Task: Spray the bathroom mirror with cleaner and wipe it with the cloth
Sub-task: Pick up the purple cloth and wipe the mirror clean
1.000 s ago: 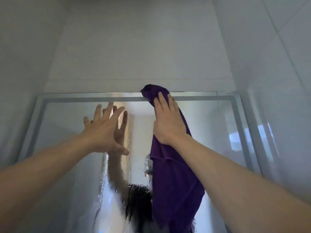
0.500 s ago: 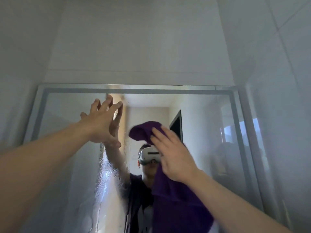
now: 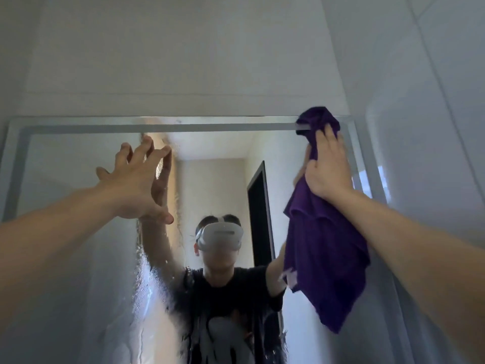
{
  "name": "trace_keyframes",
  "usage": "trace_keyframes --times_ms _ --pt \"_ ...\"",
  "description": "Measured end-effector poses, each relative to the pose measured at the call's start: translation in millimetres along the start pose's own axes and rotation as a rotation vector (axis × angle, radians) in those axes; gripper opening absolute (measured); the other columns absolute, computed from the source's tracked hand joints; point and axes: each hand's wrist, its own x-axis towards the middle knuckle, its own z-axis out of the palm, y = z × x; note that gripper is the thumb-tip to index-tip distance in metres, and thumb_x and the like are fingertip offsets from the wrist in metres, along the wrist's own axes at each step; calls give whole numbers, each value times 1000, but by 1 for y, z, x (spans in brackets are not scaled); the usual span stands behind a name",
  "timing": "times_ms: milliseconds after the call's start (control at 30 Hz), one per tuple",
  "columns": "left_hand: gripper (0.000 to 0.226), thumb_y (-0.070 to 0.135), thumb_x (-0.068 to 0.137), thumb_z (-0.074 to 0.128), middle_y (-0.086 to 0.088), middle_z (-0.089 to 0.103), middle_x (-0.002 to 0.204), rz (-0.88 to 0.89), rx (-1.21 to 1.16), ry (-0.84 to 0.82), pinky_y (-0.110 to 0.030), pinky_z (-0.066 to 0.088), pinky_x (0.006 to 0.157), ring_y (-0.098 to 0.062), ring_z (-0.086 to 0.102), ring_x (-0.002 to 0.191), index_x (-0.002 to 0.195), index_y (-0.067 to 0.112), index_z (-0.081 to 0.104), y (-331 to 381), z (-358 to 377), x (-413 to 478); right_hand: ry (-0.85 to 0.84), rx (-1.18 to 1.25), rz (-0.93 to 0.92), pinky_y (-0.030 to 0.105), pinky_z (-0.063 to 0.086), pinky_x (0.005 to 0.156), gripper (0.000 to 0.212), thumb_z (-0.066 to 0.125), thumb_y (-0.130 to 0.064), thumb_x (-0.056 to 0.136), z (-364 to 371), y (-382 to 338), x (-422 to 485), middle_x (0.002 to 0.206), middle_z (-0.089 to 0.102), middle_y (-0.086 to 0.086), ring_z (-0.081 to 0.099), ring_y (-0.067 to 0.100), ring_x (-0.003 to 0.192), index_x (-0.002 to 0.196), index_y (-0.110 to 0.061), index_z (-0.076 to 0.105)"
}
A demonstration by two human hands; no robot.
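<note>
The bathroom mirror [image 3: 78, 179] fills the lower half of the view, with a frosted border along its top and sides. Wet streaks of cleaner run down its left and middle parts. My right hand [image 3: 326, 169] presses the purple cloth [image 3: 325, 258] flat against the mirror's top right corner; the cloth bunches above my fingers and hangs down below my wrist. My left hand [image 3: 136, 185] is raised against the glass left of centre, fingers spread, holding nothing. No spray bottle is in view.
White tiled wall [image 3: 420, 74] closes in on the right, right beside the mirror's edge. A plain white wall [image 3: 170, 61] rises above the mirror. The mirror reflects a person in a headset and a dark doorway behind them.
My right hand has swept the cloth from the mirror's top middle, down, then up into the top right corner. The left hand has stayed on the glass.
</note>
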Motion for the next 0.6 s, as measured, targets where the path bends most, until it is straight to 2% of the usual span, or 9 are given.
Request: trace_keyframes --times_ms 100,267,367,433,533,600 --pt "158 61 39 97 15 -20 168 12 -25 24 -75 19 115 -28 -17 156 159 43 -4 -4 5 2 9 -22 -43 46 6 128 69 41 -13 94 13 -50 31 170 9 15 3 39 157 159 -4 20" --pt "160 63 38 96 15 -20 168 34 -44 43 -73 19 115 -25 -18 157 159 44 -7 -8 7 4 -70 -47 -311 45 4 128 69 38 -28 97 42 -153 24 172 9 9 3 34 157 161 -9 19" --pt "166 59 37 98 9 -8 170 19 -102 57 -73 17 117 -24 -15 157 157 35 -14 -8 8 4 -127 -29 -450 43 2 128 70 34 -36 99 63 -205 0 172 7 7 1 31 158 162 -11 19" --pt "169 51 40 100 5 1 171 9 -176 70 -73 13 118 -23 -13 158 155 32 -24 -8 8 6 -157 14 -510 42 1 128 68 35 -36 100 74 -227 -17 172 8 6 -1 29 158 162 -12 19" --pt "165 36 54 96 14 -6 170 24 -214 64 -73 6 119 -22 -16 158 150 32 -38 -10 11 7 -196 55 -587 40 2 128 72 38 -27 95 81 -235 -37 172 11 6 1 27 159 162 -13 18" --pt "167 39 53 97 15 -11 170 42 -214 49 -74 5 119 -23 -20 157 149 33 -40 -11 10 6 -216 77 -619 40 6 129 75 37 -22 89 78 -228 -41 171 15 5 6 26 159 162 -14 20"
